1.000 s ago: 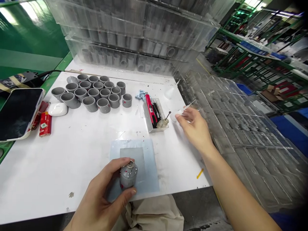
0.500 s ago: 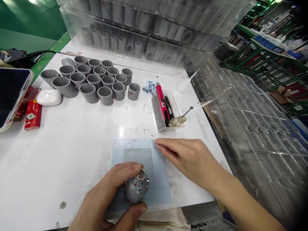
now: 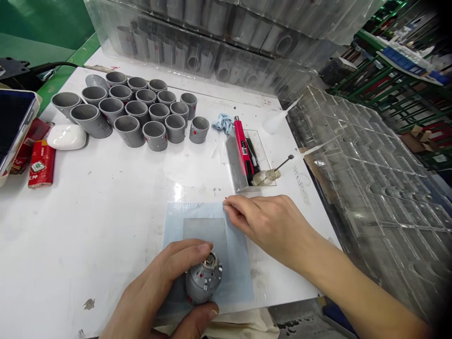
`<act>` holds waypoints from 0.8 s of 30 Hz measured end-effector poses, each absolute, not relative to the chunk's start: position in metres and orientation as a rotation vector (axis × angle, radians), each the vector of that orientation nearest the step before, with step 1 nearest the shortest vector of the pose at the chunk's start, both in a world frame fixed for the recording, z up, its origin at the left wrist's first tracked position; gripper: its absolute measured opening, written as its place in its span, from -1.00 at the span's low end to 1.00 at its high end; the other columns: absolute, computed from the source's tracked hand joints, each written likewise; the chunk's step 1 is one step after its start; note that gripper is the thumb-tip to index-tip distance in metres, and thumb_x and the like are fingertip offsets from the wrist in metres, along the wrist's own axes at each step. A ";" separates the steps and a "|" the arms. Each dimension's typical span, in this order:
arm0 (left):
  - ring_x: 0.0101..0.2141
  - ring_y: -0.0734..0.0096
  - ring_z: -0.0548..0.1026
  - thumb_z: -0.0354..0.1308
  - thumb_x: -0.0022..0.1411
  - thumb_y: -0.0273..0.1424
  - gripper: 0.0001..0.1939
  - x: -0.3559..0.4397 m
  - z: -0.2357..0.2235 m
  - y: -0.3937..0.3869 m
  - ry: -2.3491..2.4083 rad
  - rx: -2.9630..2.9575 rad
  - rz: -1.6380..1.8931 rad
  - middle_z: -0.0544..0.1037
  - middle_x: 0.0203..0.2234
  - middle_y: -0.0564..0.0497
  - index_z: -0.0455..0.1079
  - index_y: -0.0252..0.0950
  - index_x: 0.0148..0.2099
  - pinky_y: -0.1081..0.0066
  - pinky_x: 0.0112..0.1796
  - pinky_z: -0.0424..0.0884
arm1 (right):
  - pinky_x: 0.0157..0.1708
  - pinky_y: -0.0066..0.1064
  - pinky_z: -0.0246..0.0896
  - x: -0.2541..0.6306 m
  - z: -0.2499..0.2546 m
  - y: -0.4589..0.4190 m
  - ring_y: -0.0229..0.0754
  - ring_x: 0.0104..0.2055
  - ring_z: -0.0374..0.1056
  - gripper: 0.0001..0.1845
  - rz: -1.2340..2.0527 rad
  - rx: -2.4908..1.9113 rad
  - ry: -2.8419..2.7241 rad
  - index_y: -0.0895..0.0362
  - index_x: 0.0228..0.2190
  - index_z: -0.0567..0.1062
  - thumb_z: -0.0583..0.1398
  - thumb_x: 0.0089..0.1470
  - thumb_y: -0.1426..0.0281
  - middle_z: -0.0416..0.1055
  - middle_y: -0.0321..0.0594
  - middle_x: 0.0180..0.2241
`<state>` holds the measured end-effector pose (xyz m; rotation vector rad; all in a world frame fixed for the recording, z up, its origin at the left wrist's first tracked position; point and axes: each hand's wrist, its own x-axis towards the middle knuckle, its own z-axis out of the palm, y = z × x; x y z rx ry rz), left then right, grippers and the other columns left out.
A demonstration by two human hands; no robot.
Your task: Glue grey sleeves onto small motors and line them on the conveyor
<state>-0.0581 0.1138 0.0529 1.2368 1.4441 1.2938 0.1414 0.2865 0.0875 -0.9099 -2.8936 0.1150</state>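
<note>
My left hand (image 3: 158, 282) is shut around a grey metal motor housing (image 3: 204, 278), which stands with its round bearing end upward. Its lower side rests over a pale blue plastic sheet (image 3: 173, 226) laid on the white table (image 3: 88, 226). A grey square panel (image 3: 204, 230) lies inside that sheet, partly behind the housing. My right hand (image 3: 268, 227) holds nothing I can see. Its fingers lie close together, with their tips at the sheet's top edge. Any tiny item between them is too small to tell.
Several grey cylindrical cups (image 3: 155, 135) stand at the table's back left. A clear acrylic holder (image 3: 235, 162) contains a red marker-like tool (image 3: 242, 146). A small glass bottle (image 3: 266, 178), white squeeze bottle (image 3: 273, 123) and blue cloth (image 3: 223, 123) are nearby. Clear stacked trays (image 3: 367, 179) line the right.
My right hand has moved from beside the white squeeze bottle to the blue sheet's top edge. The motor housing stays in my left hand, and the view has shifted slightly.
</note>
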 end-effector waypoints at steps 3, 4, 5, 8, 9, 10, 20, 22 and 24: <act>0.10 0.08 0.70 0.45 0.23 -0.49 -0.31 -0.060 0.053 0.116 1.427 1.264 1.277 0.70 0.15 0.07 0.51 0.20 0.32 0.26 0.09 0.69 | -0.58 -0.34 0.04 0.141 0.089 0.277 -0.25 -0.66 0.25 -0.78 0.478 -1.149 -2.728 0.13 -0.24 0.60 0.16 0.43 0.40 0.41 -0.41 -0.63; 0.10 0.10 0.70 0.44 0.24 -0.49 -0.31 -0.060 0.054 0.116 1.414 1.267 1.276 0.70 0.15 0.09 0.50 0.23 0.32 0.29 0.06 0.70 | -0.58 -0.36 0.05 0.142 0.090 0.273 -0.27 -0.67 0.20 -0.79 0.601 -1.223 -2.661 0.11 -0.24 0.60 0.17 0.43 0.37 0.37 -0.44 -0.64; 0.10 0.11 0.70 0.43 0.25 -0.47 -0.32 -0.060 0.054 0.116 1.406 1.264 1.280 0.70 0.14 0.10 0.49 0.24 0.32 0.30 0.04 0.71 | -0.57 -0.37 0.06 0.144 0.091 0.269 -0.28 -0.66 0.18 -0.78 0.690 -1.282 -2.603 0.09 -0.24 0.61 0.17 0.43 0.35 0.35 -0.45 -0.64; 0.11 0.10 0.70 0.42 0.27 -0.43 -0.37 -0.059 0.055 0.116 1.432 1.237 1.305 0.71 0.13 0.10 0.52 0.24 0.30 0.31 0.05 0.70 | -0.54 -0.36 0.06 0.149 0.093 0.261 -0.26 -0.63 0.21 -0.74 0.819 -1.395 -2.463 0.09 -0.24 0.62 0.17 0.44 0.28 0.33 -0.43 -0.64; 0.12 0.10 0.69 0.42 0.27 -0.42 -0.38 -0.058 0.055 0.115 1.452 1.230 1.305 0.71 0.13 0.10 0.52 0.24 0.30 0.30 0.06 0.69 | -0.53 -0.36 0.08 0.150 0.094 0.259 -0.25 -0.61 0.23 -0.72 0.916 -1.430 -2.396 0.08 -0.24 0.62 0.18 0.45 0.25 0.35 -0.41 -0.63; 0.12 0.10 0.69 0.42 0.27 -0.40 -0.39 -0.058 0.054 0.114 1.473 1.229 1.298 0.71 0.13 0.10 0.53 0.24 0.29 0.30 0.09 0.68 | -0.52 -0.37 0.11 0.151 0.095 0.257 -0.24 -0.59 0.26 -0.71 1.062 -1.466 -2.299 0.08 -0.23 0.62 0.18 0.45 0.20 0.38 -0.40 -0.61; 0.06 0.28 0.70 0.31 0.46 -0.29 -0.36 -0.047 0.067 0.106 1.524 0.786 1.306 0.67 0.13 0.00 0.26 0.19 0.48 0.45 0.08 0.63 | -0.50 -0.51 0.13 0.132 0.106 0.228 -0.35 -0.55 0.16 -0.60 2.079 -1.347 -1.458 0.11 -0.18 0.59 0.28 0.42 0.01 0.36 -0.44 -0.61; -0.01 0.30 0.72 0.28 0.47 -0.31 -0.42 -0.048 0.068 0.111 1.571 0.715 1.335 0.69 0.02 -0.01 0.30 0.09 0.45 0.44 0.03 0.65 | -0.48 -0.52 0.12 0.127 0.105 0.223 -0.36 -0.54 0.17 -0.60 2.159 -1.299 -1.405 0.11 -0.17 0.58 0.29 0.41 0.01 0.37 -0.44 -0.59; -0.17 0.36 0.72 0.32 0.43 -0.34 -0.41 -0.049 0.068 0.116 1.617 0.718 1.365 0.68 -0.13 0.05 0.31 0.04 0.42 0.47 -0.12 0.68 | -0.50 -0.52 0.09 0.121 0.103 0.219 -0.37 -0.56 0.14 -0.60 2.227 -1.267 -1.350 0.12 -0.18 0.57 0.29 0.40 0.01 0.36 -0.45 -0.60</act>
